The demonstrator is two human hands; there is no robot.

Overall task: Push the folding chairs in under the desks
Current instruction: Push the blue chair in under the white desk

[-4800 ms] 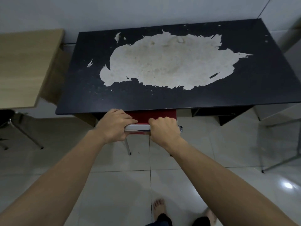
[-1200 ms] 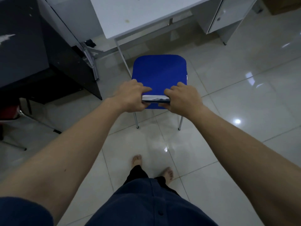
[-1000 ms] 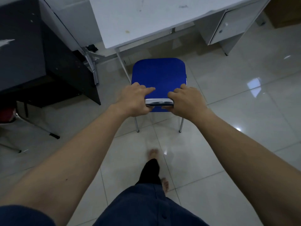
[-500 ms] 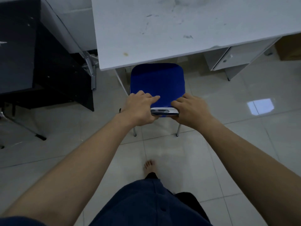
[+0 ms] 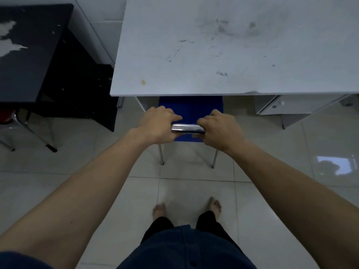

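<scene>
gripping one shiny metal bar [image 5: 188,128] at the top of a chair's back, the two hands sit side by side with a short bare stretch of bar showing between them. the left hand [image 5: 158,125] is curled around the bar's left end, and the right hand [image 5: 218,129] is wrapped around its right end, fingers folded over the top. both arms reach straight out from the bottom corners.

one blue chair [image 5: 191,109] stands in front of the person, its seat partly tucked below the front edge of the white worktop [image 5: 233,45]; the far part of the seat is hidden under that edge, the near part still shows. two thin metal legs [image 5: 160,154] of the chair are visible, planted on the floor [image 5: 194,191], one on each side below the hands.

two worktops can be counted: the white one, marked with a few smudges and one small brownish spot, and a black worktop [image 5: 29,55] to the left with pale worn patches. under the black one a bit of one red chair [image 5: 6,116] shows, with its thin metal legs angling out onto the tiles.

one white drawer unit [image 5: 291,107] sits below the right side of the white worktop, with two small knobs on its front. two bare feet [image 5: 159,210] stand apart on the pale glossy tiles, just behind the blue chair.
</scene>
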